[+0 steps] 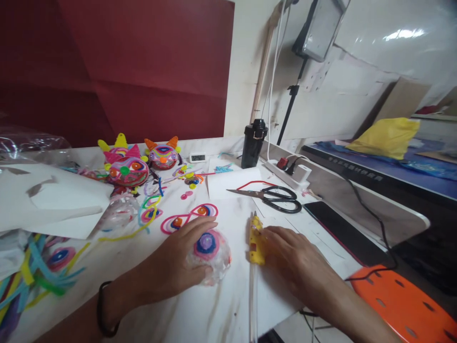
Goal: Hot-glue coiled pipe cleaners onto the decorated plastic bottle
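My left hand (178,261) is closed around the side of a clear plastic dome (218,267), its thumb at the near edge and its fingers over the far side. On top of the dome sits a coiled round piece (206,243) in pink, dark blue and lilac. My right hand (291,255) rests at the side of a yellow hot glue gun (256,238), fingers curled by its body. The nozzle points away from me, and a long translucent glue stick (253,300) runs out of its back. Just beyond the dome lie two pink-looped eye shapes (189,217) with orange centres.
Black-handled scissors (278,197) lie beyond the glue gun, left of a dark phone-like slab (342,233). A black bottle (254,145) stands near a power strip (287,175). Decorated animal heads (127,170) sit at the back left. Coloured strips (39,267) lie at left; an orange stool (403,305) is at right.
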`<state>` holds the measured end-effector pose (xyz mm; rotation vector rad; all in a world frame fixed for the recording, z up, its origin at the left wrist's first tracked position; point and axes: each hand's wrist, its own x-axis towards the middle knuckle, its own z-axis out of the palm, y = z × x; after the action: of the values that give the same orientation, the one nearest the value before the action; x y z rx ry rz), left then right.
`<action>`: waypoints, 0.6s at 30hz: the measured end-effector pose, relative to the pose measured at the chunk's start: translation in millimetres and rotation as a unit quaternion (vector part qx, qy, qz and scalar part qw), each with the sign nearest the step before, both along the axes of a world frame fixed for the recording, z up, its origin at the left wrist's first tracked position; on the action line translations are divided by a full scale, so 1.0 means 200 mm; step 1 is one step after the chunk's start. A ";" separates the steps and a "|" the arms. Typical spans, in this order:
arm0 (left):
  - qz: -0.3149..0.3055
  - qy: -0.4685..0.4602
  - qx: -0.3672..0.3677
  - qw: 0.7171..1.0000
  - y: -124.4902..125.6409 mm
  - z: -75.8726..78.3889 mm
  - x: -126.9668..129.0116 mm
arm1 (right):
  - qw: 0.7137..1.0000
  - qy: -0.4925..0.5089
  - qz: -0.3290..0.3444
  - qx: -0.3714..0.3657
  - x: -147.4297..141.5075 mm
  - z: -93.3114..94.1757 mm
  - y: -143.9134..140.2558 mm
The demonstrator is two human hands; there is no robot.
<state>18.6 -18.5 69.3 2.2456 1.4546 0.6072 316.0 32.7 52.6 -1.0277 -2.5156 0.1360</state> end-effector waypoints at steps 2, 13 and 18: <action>-0.002 -0.011 -0.018 1.000 0.00 -0.01 0.00 | 0.999 -0.017 -0.005 0.036 0.05 -0.04 -0.01; 0.007 -0.081 -0.023 0.996 -0.01 -0.11 -0.02 | 0.998 0.036 0.008 0.041 0.06 -0.15 0.02; 0.029 -0.113 -0.028 0.993 -0.01 -0.17 -0.02 | 0.976 0.178 -0.037 -0.122 0.14 -0.13 -0.01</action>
<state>14.6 -21.1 36.1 2.0246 1.4085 0.8011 344.8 30.9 27.0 -1.0787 -2.1688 0.5668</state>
